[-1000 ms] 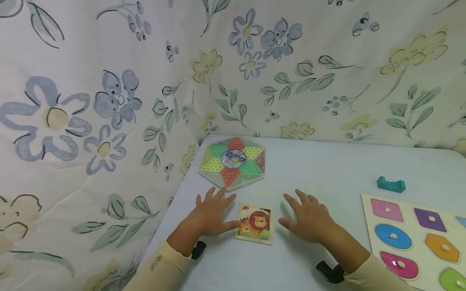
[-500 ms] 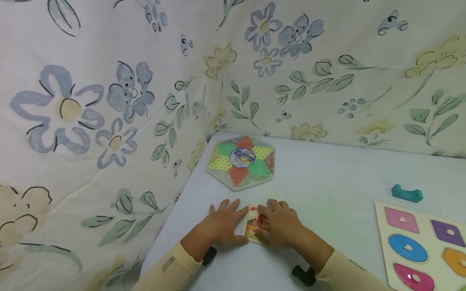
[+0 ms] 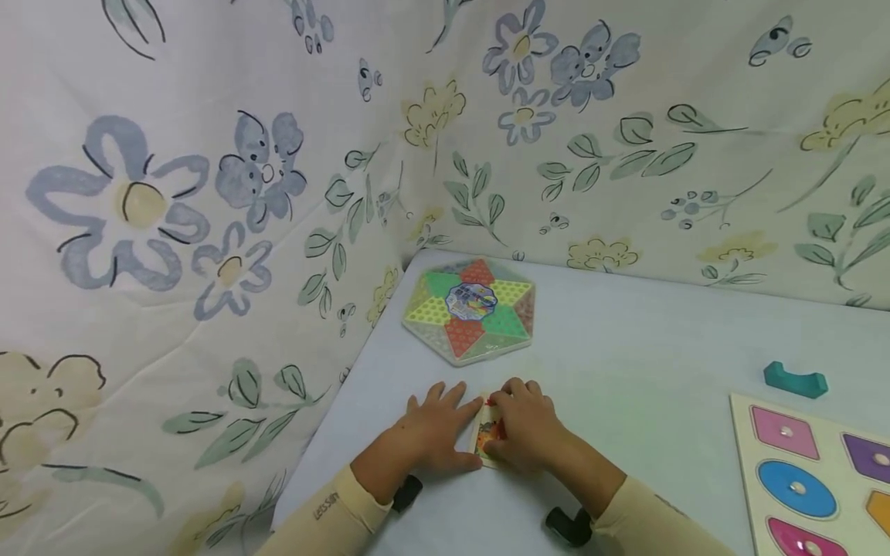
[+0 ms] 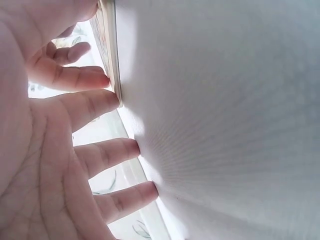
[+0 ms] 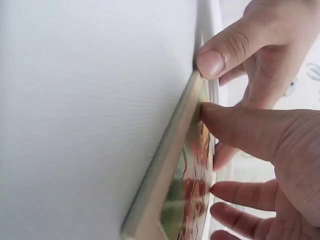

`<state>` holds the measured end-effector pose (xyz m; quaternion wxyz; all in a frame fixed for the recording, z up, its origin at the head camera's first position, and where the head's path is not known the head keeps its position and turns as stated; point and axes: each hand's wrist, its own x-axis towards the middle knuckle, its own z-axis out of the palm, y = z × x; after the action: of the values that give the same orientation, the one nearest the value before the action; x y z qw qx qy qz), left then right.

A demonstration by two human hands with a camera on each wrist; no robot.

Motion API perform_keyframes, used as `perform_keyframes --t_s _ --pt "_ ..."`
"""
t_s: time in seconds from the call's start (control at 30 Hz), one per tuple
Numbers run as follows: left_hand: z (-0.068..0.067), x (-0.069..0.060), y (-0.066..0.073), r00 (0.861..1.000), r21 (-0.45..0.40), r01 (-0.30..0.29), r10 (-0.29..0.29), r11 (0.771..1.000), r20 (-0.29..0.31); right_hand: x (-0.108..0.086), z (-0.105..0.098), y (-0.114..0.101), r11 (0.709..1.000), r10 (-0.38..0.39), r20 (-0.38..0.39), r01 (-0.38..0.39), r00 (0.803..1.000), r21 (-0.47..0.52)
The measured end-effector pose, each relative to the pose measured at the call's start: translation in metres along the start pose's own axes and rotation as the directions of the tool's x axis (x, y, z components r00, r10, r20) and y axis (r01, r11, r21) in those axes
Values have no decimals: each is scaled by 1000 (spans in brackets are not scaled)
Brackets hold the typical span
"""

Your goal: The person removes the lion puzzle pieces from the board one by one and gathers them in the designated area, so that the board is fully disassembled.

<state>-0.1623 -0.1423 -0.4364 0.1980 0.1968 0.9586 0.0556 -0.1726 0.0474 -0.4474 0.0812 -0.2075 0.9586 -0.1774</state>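
Note:
A small square wooden picture puzzle [image 3: 486, 434] with a printed lion scene lies on the white table. At its left side my left hand [image 3: 439, 434] is spread flat, with thumb and index finger touching the near and far left corners. Over the puzzle's right part is my right hand [image 3: 531, 426], its fingertips and thumb resting on the picture and covering much of it. In the right wrist view the thumb and fingertips touch the face of the puzzle [image 5: 185, 195], well apart from each other. The left wrist view shows the puzzle edge [image 4: 113, 55] beside the left fingers.
A hexagonal Chinese checkers board [image 3: 471, 309] lies beyond the hands. To the right are a teal curved block [image 3: 796, 380] and a knobbed shape puzzle board [image 3: 761, 479]. Floral cloth [image 3: 598, 170] hangs behind the table and along its left.
Both hands have come down to the lion puzzle, the right moving left onto its picture. The left hand now touches its left corners. The head view has turned slightly right.

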Motion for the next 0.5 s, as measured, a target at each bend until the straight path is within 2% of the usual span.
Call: perform_keyframes --t_s 0.3,0.5 --pt "-1 0 3 1000 1 18 -18 1000 11 3 -3 3 980 17 56 -28 998 198" --pt "0 2 2 1000 3 22 -22 1000 18 3 0 6 977 19 -10 -16 1000 211"
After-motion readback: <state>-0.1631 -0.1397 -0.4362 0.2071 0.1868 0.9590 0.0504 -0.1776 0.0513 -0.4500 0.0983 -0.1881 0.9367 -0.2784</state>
